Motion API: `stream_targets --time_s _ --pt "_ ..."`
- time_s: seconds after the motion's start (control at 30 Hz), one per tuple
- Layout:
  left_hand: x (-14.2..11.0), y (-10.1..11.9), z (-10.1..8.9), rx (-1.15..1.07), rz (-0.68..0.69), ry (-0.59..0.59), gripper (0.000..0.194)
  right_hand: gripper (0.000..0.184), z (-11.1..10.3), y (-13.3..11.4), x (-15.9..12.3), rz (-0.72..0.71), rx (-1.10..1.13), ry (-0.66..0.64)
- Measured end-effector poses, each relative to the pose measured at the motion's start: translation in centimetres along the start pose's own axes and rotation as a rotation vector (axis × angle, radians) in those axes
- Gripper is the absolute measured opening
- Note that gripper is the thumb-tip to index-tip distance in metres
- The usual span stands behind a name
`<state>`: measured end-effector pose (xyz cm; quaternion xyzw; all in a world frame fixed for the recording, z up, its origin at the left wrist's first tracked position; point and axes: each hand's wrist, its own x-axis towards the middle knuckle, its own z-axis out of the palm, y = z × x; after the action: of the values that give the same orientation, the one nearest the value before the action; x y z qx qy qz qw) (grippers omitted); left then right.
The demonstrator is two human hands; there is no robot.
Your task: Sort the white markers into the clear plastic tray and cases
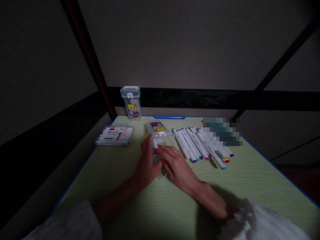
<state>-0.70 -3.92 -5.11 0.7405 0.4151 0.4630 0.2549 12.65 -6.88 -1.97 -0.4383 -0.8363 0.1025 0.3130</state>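
Note:
A clear plastic marker case (160, 135) with a yellow label lies in the middle of the light green table (250, 186), its near end under my hands. My left hand (147, 163) curls round the case's left side and near end. My right hand (176, 165) lies over the near end, fingers stretched toward the left and touching the case. A row of white markers (197, 145) with coloured caps lies just right of the case.
A closed clear box of markers (115, 135) lies at the back left. An upright clear case (131, 101) stands at the table's far edge. A blurred dark object (222, 133) sits behind the marker row. Dark bars frame the wall behind.

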Motion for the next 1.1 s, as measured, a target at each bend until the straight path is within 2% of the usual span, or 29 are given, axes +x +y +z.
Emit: stream_targets --time_s 0.37,0.7,1.1 --pt "-0.04 0.03 0.06 0.005 -0.001 0.002 0.086 0.038 -0.16 -0.01 0.02 -0.006 -0.008 0.002" --pt "0.01 -0.04 0.05 0.006 0.026 0.003 0.086 0.044 -0.04 -0.01 0.08 -0.014 0.01 -0.013" --pt "0.05 -0.06 0.09 -0.011 -0.015 -0.012 0.087 0.043 -0.18 -0.12 0.07 0.018 0.007 -0.032"
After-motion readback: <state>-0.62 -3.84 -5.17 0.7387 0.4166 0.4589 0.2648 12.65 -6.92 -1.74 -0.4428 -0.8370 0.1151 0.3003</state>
